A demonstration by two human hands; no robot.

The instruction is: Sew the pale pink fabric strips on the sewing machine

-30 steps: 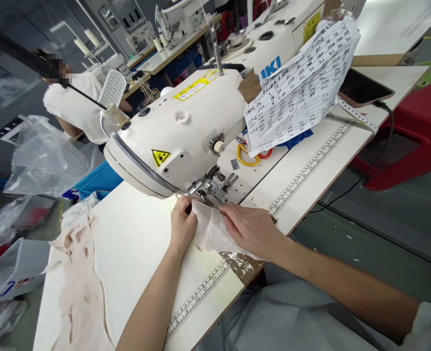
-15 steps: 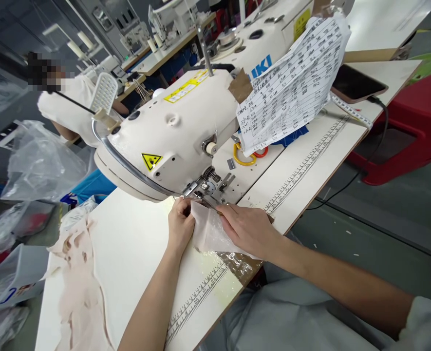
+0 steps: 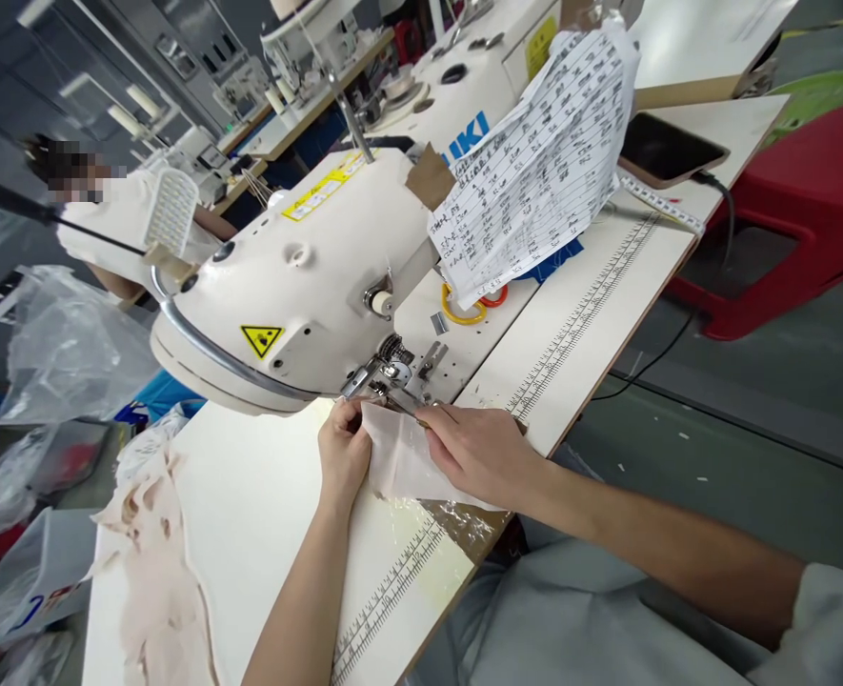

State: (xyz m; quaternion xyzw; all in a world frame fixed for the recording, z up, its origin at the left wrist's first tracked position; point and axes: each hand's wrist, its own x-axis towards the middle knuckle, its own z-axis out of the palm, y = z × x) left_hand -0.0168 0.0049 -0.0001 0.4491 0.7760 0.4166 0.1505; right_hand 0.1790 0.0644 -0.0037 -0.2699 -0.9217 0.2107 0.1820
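Sewing machines and cones of thread fill the back of the workroom, where a co-worker in a white top (image 3: 107,229) sits at the far left. Nearer, a white sewing machine (image 3: 299,286) stands on a pale desk (image 3: 264,514) printed with ruler markings.

Under its needle area (image 3: 391,370) lies the piece in work, a pale pink cloth (image 3: 397,459), its top edge at the metal parts and its lower end spread toward the desk's front edge. The left hand (image 3: 345,455) pinches the cloth's upper left corner. The right hand (image 3: 479,455) lies over its right side, fingers curled in; a slim metal piece reaches their tips, and whether they grip that, the cloth or both cannot be told.

The step in hand looks like lining up or guiding the cloth at the needle; the next move seems to call for keeping the layer flat and its edge true, with fingertips clear of the needle.

More pink cloth pieces (image 3: 164,581) lie loose on the desk's left. Beyond that side stand a translucent bin (image 3: 53,557), its contents unclear, and a clear box (image 3: 70,453) through which something red shows. A green basket (image 3: 825,105) sits behind the red stool (image 3: 803,214), its inside hard to make out.
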